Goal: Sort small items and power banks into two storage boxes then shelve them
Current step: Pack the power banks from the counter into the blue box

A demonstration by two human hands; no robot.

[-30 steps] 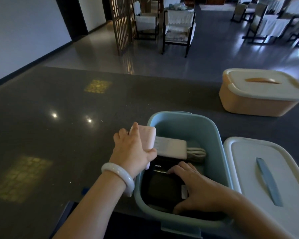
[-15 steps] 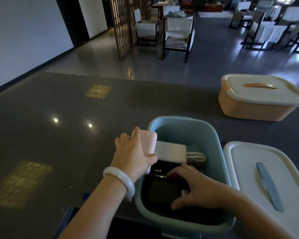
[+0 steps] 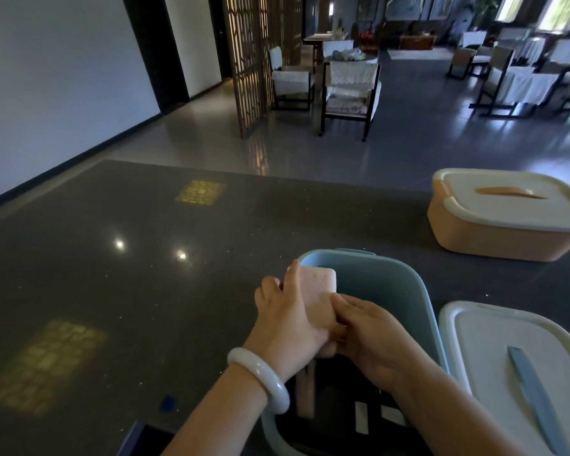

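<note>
**Desk:** What do you have closest to the camera?

**Operator:** I see the blue box [image 3: 389, 291] on the near edge of the dark surface [image 3: 129, 274], open, with dark flat devices lying in its bottom [image 3: 336, 432]; they are too dim for me to tell one from another. Both hands are above the box, meeting on a pink power bank [image 3: 318, 292].

**Desk:** How do the hands stand?

**Operator:** The left hand [image 3: 288, 319], with a pale bangle [image 3: 260, 378] on its wrist, wraps the power bank from the left, fingers curled along its far edge. The right hand [image 3: 366, 337] grips its near right side, thumb across the face. The power bank stands tilted over the left wall of the box, raised above the contents.

**Desk:** And beside it?

**Operator:** Just right of the blue box I see its white lid [image 3: 507, 373] lying flat on the surface, blue handle strip up. Farther back on the right sits the orange box [image 3: 494, 235], closed under a white lid with an orange handle, well apart from the blue one.

**Desk:** Beyond the surface?

**Operator:** I see a grey floor, a wooden lattice screen [image 3: 247, 60] and chairs [image 3: 349, 90] with white covers.
</note>
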